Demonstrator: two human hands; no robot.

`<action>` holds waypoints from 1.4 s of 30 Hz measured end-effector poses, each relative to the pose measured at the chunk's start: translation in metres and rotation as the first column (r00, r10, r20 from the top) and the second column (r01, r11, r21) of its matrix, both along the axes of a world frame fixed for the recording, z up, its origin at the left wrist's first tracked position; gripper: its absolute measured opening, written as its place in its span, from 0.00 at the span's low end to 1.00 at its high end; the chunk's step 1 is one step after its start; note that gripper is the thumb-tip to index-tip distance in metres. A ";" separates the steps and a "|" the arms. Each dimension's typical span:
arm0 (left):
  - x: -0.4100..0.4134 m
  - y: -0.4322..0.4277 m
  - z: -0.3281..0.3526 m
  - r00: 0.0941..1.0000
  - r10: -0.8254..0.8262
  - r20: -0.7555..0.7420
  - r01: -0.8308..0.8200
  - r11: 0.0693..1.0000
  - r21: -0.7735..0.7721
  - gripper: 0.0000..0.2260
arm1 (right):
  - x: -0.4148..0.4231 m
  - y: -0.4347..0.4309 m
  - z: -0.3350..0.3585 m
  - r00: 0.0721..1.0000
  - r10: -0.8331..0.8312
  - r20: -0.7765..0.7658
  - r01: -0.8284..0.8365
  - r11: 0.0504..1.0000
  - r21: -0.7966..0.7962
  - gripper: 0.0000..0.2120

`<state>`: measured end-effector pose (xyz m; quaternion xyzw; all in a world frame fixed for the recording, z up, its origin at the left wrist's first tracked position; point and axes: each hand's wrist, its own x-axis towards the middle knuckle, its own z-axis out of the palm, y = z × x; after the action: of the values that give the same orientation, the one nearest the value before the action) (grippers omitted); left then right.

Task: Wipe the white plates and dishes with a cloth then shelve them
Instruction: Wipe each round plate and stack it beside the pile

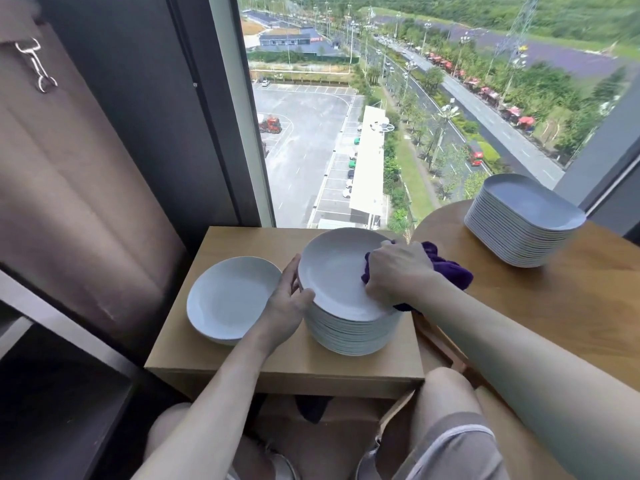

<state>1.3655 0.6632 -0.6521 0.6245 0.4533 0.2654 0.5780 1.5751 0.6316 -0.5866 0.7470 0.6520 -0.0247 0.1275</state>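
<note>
Head view: your left hand grips the top plate by its left rim; your right hand clutches the cloth on its right.

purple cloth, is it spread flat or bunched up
Bunched up: the right hand grips the purple cloth in a wad on the top plate, folds spilling out behind.

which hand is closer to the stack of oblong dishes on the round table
Right. The right hand, gripping the purple cloth on the top plate, sits just left of the stack of oblong dishes. The left hand holds that plate's left rim, farther away.
</note>
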 end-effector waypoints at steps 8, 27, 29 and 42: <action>0.005 0.010 0.002 0.979 0.149 -0.138 -0.134 0.984 0.115 0.23 | -0.009 0.024 -0.019 0.991 -0.048 -0.128 0.074 0.976 0.206 0.12; 0.003 0.013 0.019 0.863 0.213 -0.459 -0.062 0.945 0.321 0.16 | -0.025 -0.014 0.008 0.945 0.090 -0.316 -0.083 0.996 0.036 0.06; 0.005 0.011 0.024 0.839 0.230 -0.493 -0.052 0.936 0.348 0.16 | -0.014 -0.019 0.008 0.930 0.025 -0.366 -0.008 0.999 0.048 0.06; 0.010 0.002 0.052 0.931 0.232 -0.280 -0.144 0.942 0.302 0.17 | 0.012 -0.060 -0.011 0.405 -0.043 -0.913 0.599 0.767 0.230 0.05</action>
<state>1.3758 0.6655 -0.6005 0.6861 0.5557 0.2786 0.3780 1.5876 0.5712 -0.5980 0.7462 0.4363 -0.2447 -0.4393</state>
